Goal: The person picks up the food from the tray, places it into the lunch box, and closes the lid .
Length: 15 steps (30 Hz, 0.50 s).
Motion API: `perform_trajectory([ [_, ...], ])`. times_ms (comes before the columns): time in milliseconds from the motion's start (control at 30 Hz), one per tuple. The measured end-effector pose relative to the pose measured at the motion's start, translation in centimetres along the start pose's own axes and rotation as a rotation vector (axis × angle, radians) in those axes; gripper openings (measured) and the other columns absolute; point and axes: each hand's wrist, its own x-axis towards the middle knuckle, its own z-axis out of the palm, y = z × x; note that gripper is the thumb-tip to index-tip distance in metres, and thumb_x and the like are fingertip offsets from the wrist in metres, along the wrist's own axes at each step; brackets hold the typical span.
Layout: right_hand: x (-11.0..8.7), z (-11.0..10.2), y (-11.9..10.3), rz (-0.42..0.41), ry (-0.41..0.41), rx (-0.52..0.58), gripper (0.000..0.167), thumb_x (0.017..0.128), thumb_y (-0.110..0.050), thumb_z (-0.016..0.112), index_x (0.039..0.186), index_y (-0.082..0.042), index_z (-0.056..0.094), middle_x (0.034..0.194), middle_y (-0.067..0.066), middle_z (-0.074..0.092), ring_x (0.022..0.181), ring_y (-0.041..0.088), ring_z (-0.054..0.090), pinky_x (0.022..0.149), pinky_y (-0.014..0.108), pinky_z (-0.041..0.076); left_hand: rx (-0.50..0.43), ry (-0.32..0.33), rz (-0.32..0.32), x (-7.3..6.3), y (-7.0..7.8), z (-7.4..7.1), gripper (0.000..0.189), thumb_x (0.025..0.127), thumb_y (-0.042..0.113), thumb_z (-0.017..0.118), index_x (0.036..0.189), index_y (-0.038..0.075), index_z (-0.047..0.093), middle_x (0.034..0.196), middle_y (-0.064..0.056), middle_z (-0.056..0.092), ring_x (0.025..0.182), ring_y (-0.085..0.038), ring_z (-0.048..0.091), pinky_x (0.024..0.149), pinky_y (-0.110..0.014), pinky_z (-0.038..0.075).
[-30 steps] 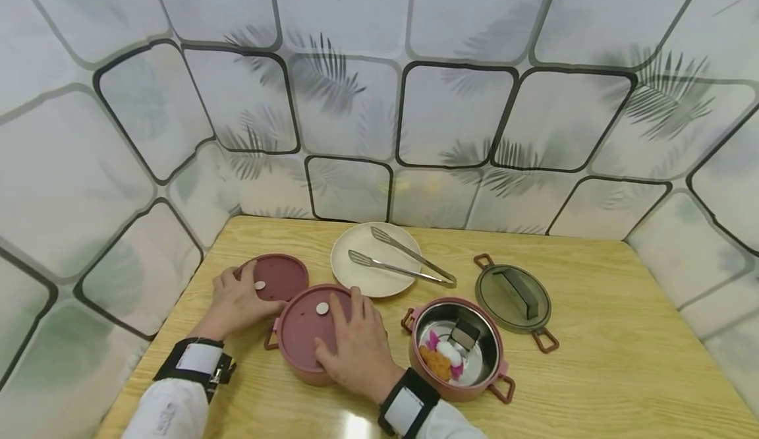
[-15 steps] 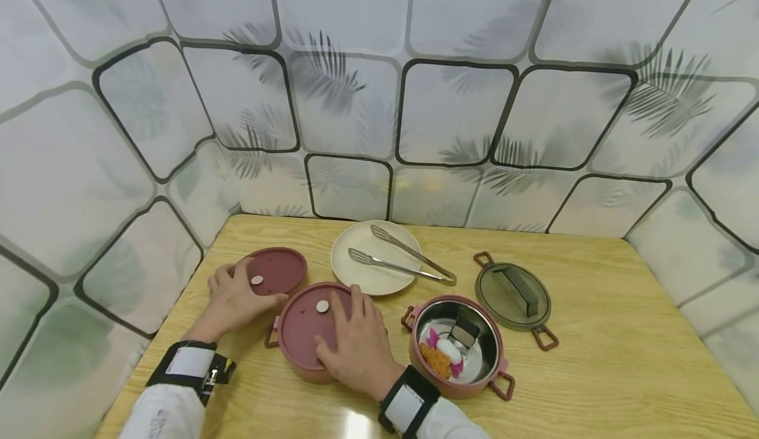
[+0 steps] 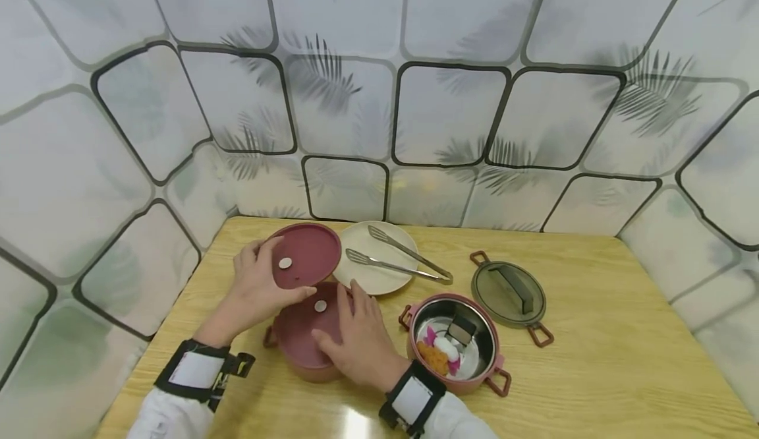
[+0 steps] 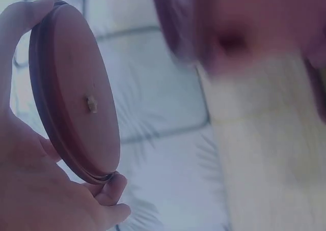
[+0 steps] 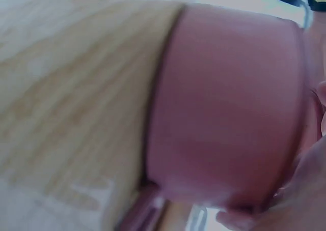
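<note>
My left hand [image 3: 255, 287] grips a round dark-red lid [image 3: 311, 248] with a white button, its thumb and fingers at the rim. That lid is raised and tilted, overlapping the plate in the head view; the left wrist view shows its other face [image 4: 84, 83] with a small central nub. A similar lid [image 3: 299, 337] sits on a pink-red pot [image 3: 317, 374] in front. My right hand [image 3: 370, 347] rests over this pot's right side, fingers spread across the lid and rim. In the right wrist view the pot's wall [image 5: 224, 109] fills the middle, and the hand is only partly visible.
A cream plate [image 3: 385, 285] bears metal tongs [image 3: 409, 271] at the back. Right of my right hand stands an uncovered pot [image 3: 409, 353] with toy-like food pieces in it. A translucent green lid [image 3: 495, 294] with red loop handles lies beyond it on the wooden table [image 3: 605, 340].
My left hand has lifted its lid from the table's left side and carried it up and rightward, toward the plate. My right hand stays on the covered pot.
</note>
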Motion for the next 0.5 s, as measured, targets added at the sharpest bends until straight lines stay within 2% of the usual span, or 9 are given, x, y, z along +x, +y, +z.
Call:
perform_trajectory([
  [100,-0.6,-1.6,0.1,0.062,-0.014,0.142,0.082,0.1,-0.054,0.043,0.157,0.0,0.021,0.164,0.024,0.012,0.15,0.04,0.021,0.119,0.058,0.024,-0.011,-0.011,0.053,-0.4,1.6,0.6,0.109,0.064,0.053,0.087,0.149,0.008,0.034,0.148,-0.03,0.023,0.134,-0.045,0.023,0.095,-0.064,0.042],
  [200,-1.1,-3.7,0.6,0.105,0.038,0.276,0.08,0.101,-0.05,0.045,0.159,-0.004,0.013,0.167,0.017,0.004,0.152,0.036,0.014,0.119,0.059,0.024,-0.018,-0.026,0.094,-0.7,3.0,1.1,0.111,0.063,0.053,0.088,0.149,0.008,0.034,0.149,-0.027,0.025,0.134,-0.041,0.024,0.094,-0.063,0.044],
  [267,-1.4,-5.1,1.1,0.113,0.087,0.321,0.083,0.1,-0.051,0.047,0.16,-0.009,0.007,0.168,0.01,-0.001,0.153,0.032,0.012,0.119,0.058,0.025,-0.023,-0.034,0.127,-0.9,3.9,1.5,0.112,0.062,0.053,0.087,0.15,0.009,0.034,0.149,-0.026,0.026,0.134,-0.04,0.025,0.094,-0.062,0.045],
  [333,-1.5,-6.5,1.7,0.093,0.138,0.324,0.088,0.098,-0.052,0.052,0.16,-0.013,0.005,0.168,0.006,-0.004,0.153,0.031,0.013,0.117,0.058,0.029,-0.029,-0.04,0.17,-1.1,4.8,1.8,0.114,0.061,0.054,0.087,0.151,0.009,0.033,0.149,-0.025,0.027,0.134,-0.04,0.027,0.095,-0.061,0.046],
  [400,-1.7,-7.7,2.3,0.054,0.172,0.281,0.093,0.094,-0.054,0.058,0.161,-0.015,0.006,0.168,0.004,-0.004,0.153,0.032,0.014,0.115,0.058,0.033,-0.031,-0.045,0.216,-1.4,5.8,2.1,0.115,0.06,0.055,0.087,0.151,0.009,0.033,0.149,-0.025,0.028,0.135,-0.04,0.028,0.096,-0.06,0.046],
  [500,-1.9,-9.0,3.2,-0.015,0.186,0.227,0.1,0.089,-0.055,0.065,0.161,-0.015,0.009,0.168,0.004,-0.003,0.152,0.033,0.016,0.112,0.059,0.037,-0.042,-0.058,0.274,-1.8,7.1,2.7,0.117,0.059,0.055,0.087,0.152,0.009,0.032,0.15,-0.024,0.028,0.137,-0.039,0.028,0.098,-0.056,0.048],
])
